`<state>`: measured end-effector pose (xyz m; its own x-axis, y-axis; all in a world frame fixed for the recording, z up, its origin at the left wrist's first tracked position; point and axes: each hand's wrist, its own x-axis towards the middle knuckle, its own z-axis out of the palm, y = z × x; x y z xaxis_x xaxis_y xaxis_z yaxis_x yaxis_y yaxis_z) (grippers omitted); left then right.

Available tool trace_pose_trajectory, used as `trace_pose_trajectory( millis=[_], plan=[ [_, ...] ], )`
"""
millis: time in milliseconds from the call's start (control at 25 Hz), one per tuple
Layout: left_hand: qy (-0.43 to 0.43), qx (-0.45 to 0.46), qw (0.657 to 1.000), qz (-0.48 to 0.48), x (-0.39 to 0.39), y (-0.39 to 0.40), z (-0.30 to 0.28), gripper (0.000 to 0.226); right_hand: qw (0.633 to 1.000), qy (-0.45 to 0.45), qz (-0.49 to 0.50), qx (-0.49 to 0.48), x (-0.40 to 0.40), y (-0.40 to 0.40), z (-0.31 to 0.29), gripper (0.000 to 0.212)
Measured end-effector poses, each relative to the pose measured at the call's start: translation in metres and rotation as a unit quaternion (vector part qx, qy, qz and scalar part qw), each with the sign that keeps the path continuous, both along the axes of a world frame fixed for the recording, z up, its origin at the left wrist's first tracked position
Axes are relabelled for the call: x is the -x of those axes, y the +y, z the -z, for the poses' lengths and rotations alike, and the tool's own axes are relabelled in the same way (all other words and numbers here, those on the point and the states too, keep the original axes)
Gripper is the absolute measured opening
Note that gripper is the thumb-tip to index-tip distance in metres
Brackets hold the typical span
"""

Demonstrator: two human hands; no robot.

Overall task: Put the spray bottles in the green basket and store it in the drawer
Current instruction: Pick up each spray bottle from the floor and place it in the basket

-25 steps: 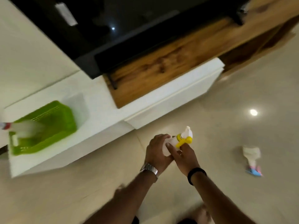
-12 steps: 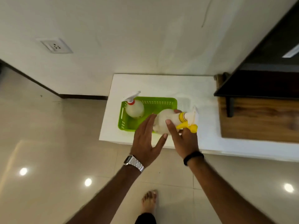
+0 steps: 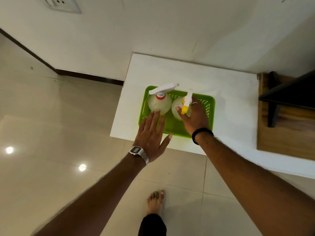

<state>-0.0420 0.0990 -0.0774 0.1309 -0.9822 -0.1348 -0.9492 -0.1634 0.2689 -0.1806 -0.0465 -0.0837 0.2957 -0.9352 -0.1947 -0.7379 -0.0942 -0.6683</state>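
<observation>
A green basket (image 3: pixel 209 106) sits on the white cabinet top (image 3: pixel 196 74). Two pale spray bottles stand upright inside it: one with a red collar (image 3: pixel 159 103) on the left, one with a yellow trigger (image 3: pixel 177 108) on the right. My right hand (image 3: pixel 196 116) wraps around the yellow-trigger bottle from its right side. My left hand (image 3: pixel 150 135) is flat with fingers spread, its fingertips touching the red-collar bottle's near side. No drawer front shows from this angle.
A wooden panel (image 3: pixel 286 133) with a dark shelf (image 3: pixel 289 92) above it adjoins the cabinet on the right. The wall with a socket (image 3: pixel 63 4) rises behind. Glossy floor tiles lie below, with my bare foot (image 3: pixel 156 201) near the cabinet.
The yellow-trigger bottle went from tilted above the basket's right edge to upright inside it. My left hand let go earlier and now rests open by the red-collar bottle.
</observation>
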Motion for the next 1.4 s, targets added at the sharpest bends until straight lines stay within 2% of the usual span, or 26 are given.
trace_pose_trajectory(
  millis=[160,240,360,520,600,680,840,1040,1240,1400],
  plan=[
    [-0.014,0.007,1.000,0.025,0.001,0.009,0.009,0.074,0.998,-0.025,0.055,-0.032,-0.002,0.001,0.003,0.063],
    [-0.013,0.017,1.000,0.018,0.003,0.010,0.007,0.075,0.996,-0.026,0.060,-0.054,0.002,0.002,-0.003,0.076],
    [-0.006,0.061,0.996,0.057,0.013,0.013,-0.004,0.074,0.997,0.001,0.070,-0.032,0.024,0.012,-0.019,0.091],
    [0.009,0.114,0.976,0.186,0.058,0.026,-0.013,0.073,0.994,0.011,0.036,0.104,0.088,0.047,-0.042,0.069],
    [0.015,0.089,0.966,0.241,0.095,0.035,-0.015,0.074,0.990,0.025,0.016,0.135,0.131,0.067,-0.045,0.063],
    [0.013,0.044,0.961,0.274,0.140,0.042,-0.014,0.075,0.991,0.048,0.003,0.124,0.181,0.091,-0.042,0.062],
    [-0.008,-0.046,0.939,0.342,0.270,0.058,-0.008,0.079,0.991,0.131,0.024,0.021,0.319,0.164,-0.017,0.065],
    [-0.011,-0.131,0.913,0.386,0.467,0.071,0.016,0.083,0.962,0.229,0.088,-0.121,0.522,0.268,0.026,0.073],
    [-0.022,-0.145,0.845,0.514,0.673,0.094,0.056,0.084,0.920,0.236,0.229,-0.211,0.717,0.357,0.069,0.076],
    [-0.040,-0.140,0.798,0.585,0.804,0.117,0.104,0.084,0.889,0.217,0.325,-0.239,0.828,0.404,0.111,0.075]
  ],
)
